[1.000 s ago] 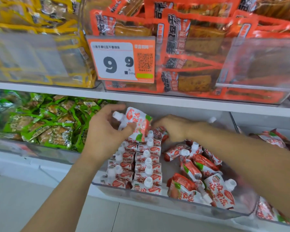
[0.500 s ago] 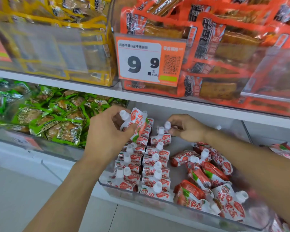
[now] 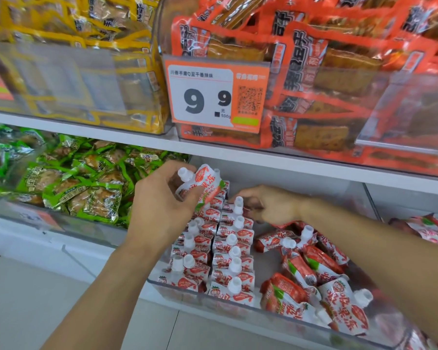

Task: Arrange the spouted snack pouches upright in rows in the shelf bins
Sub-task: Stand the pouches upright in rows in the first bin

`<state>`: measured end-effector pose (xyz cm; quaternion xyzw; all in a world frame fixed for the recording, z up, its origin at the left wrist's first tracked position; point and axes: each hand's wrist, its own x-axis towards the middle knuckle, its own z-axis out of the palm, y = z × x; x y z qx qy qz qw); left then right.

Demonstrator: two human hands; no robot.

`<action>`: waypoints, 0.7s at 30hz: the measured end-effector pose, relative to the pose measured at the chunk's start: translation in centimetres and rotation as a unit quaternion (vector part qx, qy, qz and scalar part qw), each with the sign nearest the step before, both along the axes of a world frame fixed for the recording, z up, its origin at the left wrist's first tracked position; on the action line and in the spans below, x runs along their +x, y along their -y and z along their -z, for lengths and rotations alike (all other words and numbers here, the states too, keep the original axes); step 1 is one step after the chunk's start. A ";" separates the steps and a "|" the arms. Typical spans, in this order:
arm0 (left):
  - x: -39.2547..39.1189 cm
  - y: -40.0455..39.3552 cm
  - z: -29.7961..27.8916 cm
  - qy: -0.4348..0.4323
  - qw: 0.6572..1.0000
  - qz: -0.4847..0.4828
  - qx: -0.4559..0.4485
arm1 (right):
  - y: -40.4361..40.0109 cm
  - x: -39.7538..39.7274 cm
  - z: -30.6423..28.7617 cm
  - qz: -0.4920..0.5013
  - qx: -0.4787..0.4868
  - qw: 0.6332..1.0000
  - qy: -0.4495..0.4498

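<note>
The left hand [image 3: 162,205] curls round a pouch [image 3: 200,188], thumb across its printed front and fingers behind, holding it tilted above the back of the clear bin [image 3: 213,303] with its white cap [image 3: 183,173] pointing up and left. The right hand [image 3: 268,205] reaches in at the back of the bin, fingers bent onto the rearmost pouch [image 3: 234,207] of the standing rows, apparently pinching or steadying it; the exact grip is hidden. Both forearms come in from below, the right one crossing over the loose pouches [image 3: 311,271] lying flat in the bin's right half.

These pouches look light, soft and a little slick, likely to slump or topple their neighbours. The stiff cap or the sides just below it seem the surest places to hold.
</note>
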<state>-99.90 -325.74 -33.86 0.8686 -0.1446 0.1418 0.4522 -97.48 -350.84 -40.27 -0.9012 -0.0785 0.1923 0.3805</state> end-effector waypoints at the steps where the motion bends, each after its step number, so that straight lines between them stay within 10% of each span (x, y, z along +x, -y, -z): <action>1: 0.0 0.1 0.0 0.001 1.000 0.000 -0.001 | 0.0 0.1 -0.2 -0.011 -0.011 1.000 -0.011; 12: 1.0 1.4 0.5 0.061 0.993 0.054 0.086 | 0.1 -0.5 -1.4 0.029 0.041 0.996 -0.069; 18: 0.7 2.6 0.7 0.099 0.986 0.063 0.116 | 1.4 -0.2 -2.5 0.188 -0.019 0.979 0.076; 21: 0.7 3.2 0.7 0.106 0.985 0.070 0.116 | 2.0 -1.1 -3.7 0.153 0.115 0.981 0.034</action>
